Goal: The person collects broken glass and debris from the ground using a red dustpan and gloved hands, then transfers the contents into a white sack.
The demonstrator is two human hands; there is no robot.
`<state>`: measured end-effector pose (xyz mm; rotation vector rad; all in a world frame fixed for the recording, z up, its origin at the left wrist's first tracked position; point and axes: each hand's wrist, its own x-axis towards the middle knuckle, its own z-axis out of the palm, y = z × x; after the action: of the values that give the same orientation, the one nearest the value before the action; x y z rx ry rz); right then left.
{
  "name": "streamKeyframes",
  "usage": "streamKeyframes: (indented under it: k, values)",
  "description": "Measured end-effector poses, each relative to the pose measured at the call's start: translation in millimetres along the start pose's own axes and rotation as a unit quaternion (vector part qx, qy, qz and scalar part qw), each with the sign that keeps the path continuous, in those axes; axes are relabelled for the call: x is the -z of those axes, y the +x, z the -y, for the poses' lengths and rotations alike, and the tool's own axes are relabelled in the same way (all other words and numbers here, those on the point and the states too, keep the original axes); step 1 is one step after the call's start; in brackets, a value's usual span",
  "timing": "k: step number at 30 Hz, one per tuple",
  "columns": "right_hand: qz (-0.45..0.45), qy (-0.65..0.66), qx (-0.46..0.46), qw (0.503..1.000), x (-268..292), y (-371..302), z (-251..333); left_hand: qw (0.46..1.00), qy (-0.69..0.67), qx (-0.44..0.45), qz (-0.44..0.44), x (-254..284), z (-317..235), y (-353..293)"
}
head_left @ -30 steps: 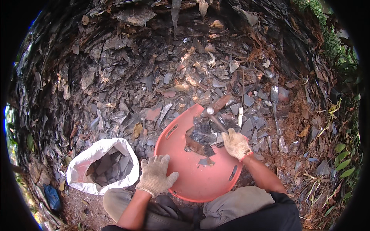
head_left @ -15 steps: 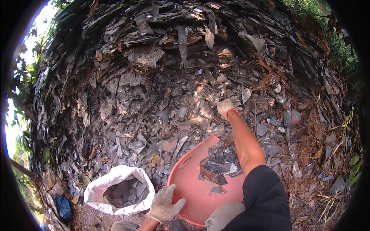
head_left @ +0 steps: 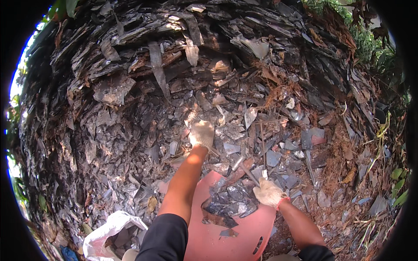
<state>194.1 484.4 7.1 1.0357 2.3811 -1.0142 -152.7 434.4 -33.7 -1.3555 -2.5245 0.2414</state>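
Observation:
My left hand [head_left: 201,132], in a pale knit glove, reaches forward against the loose stone shards on the slope; its fingers are hidden from me. Lower and to the right, my gloved right hand [head_left: 268,192] is closed round the handle of a small hammer [head_left: 249,175], whose metal head points up and left. Between my arms lies a shallow pink plastic tray [head_left: 209,245] with a slotted handhold. Dark, shiny flat stone pieces [head_left: 230,202] are heaped toward its far end, with a smaller brown chip nearer me.
An open white sack [head_left: 93,243] with grey flat shards stands at the lower left. Ahead rises a bank of layered, splintery slate-like rock [head_left: 115,89]. A thin upright rod [head_left: 263,141] stands beyond my right hand. Roots and green leaves [head_left: 398,187] edge the right side.
My left hand has gone from the tray's rim up to the rubble. My right hand has drawn back toward the tray, and the hammer now shows in it. The view has shifted right.

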Motion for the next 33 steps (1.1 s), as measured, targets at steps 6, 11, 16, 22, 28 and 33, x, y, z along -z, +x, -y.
streamKeyframes:
  k: [6,11,16,22,28,33]
  values:
    - [-0.006,0.035,0.030,0.999,-7,3,-13,0.987,-0.137,0.070,0.047,60,3,-38]
    - [-0.040,0.309,0.044,0.949,-38,4,-39,0.596,-0.736,0.310,0.089,67,-14,-149]
    - [-0.184,0.335,0.134,0.914,-46,-47,0,0.270,-0.863,0.424,0.044,72,-83,-298]
    - [-0.233,0.093,0.114,0.961,-70,-112,24,0.315,-0.828,0.462,0.050,87,-117,-356]
    - [-0.075,-0.054,0.133,0.987,-111,-97,0,0.254,-0.844,0.471,0.039,73,-117,-376]
    - [-0.102,-0.027,0.167,0.980,-121,-126,9,0.251,-0.816,0.517,0.056,75,-110,-382]
